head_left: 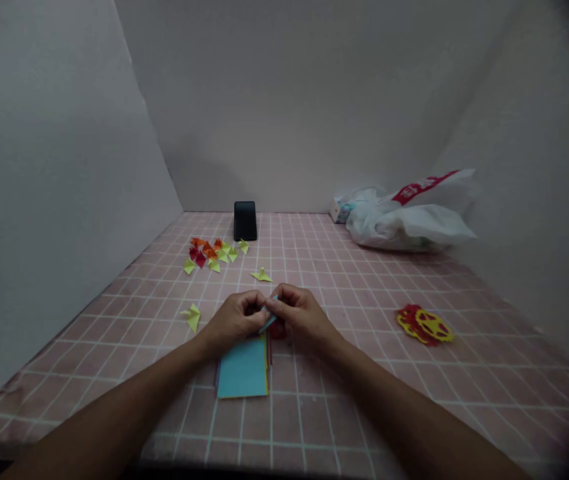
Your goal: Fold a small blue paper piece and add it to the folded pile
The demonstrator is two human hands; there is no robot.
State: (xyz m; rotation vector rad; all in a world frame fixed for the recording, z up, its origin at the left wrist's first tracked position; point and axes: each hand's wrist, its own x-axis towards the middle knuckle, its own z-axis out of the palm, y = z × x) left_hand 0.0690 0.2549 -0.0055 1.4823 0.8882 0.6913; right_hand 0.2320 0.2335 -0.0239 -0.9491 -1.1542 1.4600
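Both my hands meet near the middle of the table, pinching a small folded piece of light blue paper (269,321) between thumbs and fingers. My left hand (237,315) grips its left side, and my right hand (300,315) grips its upper right; the fingers hide much of it. Just below them lies a stack of coloured paper (243,370) with a light blue sheet on top and yellow and darker edges showing. Something red (278,329) sits partly hidden under my right hand. A yellow folded paper bird (193,317) rests left of my left hand, another yellow paper bird (262,275) beyond the hands.
Several orange, red and yellow paper birds (207,250) cluster at the back left. Behind them a black phone (245,221) lies on the pink checked tablecloth (334,413). A white plastic bag (404,223) stands at the back right, with red and yellow cut-out discs (425,325) nearer on the right.
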